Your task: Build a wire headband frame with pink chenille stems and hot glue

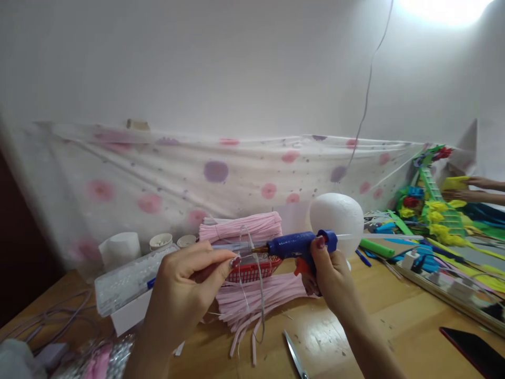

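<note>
My right hand [330, 268] grips a blue hot glue gun [290, 245] with an orange trigger. A translucent glue stick [379, 237] juts from its back end. The metal nozzle points left at my left hand [197, 279], whose thumb and forefinger are pinched together close to the tip. What those fingers hold is too small to make out. A thin whitish loop [261, 295] hangs by the nozzle, and fine strands trail beneath it. Behind are a red basket [250, 272] and bundled pink fuzzy stems [244, 226], with more pink stems [256, 300] lying on the table below.
Scissors [294, 353] lie near the front. A white foam head form [335, 216] stands behind the glue gun. At left is a clear bead box [130, 273]; at right, a power strip [450, 292], a phone [473, 350] and coloured craft stems. Another person's hands [479, 189] hold something yellow.
</note>
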Motion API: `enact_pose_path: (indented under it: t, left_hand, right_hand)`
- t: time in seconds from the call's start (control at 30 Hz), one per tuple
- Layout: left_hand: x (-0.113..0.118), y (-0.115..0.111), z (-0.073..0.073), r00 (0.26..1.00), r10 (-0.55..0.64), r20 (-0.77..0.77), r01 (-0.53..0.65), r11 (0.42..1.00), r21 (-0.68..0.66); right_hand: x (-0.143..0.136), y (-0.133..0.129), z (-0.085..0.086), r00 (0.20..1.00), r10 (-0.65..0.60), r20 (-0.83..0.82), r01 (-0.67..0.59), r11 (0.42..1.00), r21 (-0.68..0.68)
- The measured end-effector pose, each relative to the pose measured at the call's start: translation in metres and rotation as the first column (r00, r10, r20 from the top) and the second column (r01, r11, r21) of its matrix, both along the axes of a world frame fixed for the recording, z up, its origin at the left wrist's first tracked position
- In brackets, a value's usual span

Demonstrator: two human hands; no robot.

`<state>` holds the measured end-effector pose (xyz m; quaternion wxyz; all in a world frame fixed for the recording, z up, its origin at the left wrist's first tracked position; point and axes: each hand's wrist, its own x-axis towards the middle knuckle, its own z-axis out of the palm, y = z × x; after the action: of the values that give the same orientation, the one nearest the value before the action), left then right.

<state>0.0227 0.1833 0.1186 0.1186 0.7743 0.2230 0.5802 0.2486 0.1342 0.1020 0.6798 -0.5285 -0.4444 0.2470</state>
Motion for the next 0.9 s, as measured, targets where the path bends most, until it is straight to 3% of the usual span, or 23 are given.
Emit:
enact_pose_path:
  t: [0.57, 0.9]
  left_hand:
    - [0.003, 0.004, -0.003, 0.998, 0.056, -0.012, -0.056, 0.998, -0.014]
    - [0.000, 0.006, -0.002, 1.000, 0.031, 0.002, -0.031, 0.999, -0.017]
  right_hand:
    - [0.003, 0.007, -0.007, 1.000, 0.025, 0.003, -0.025, 1.000, -0.018]
    - [0.005, 0.005, -0.012, 0.999, 0.040, 0.037, -0.043, 0.995, 0.087]
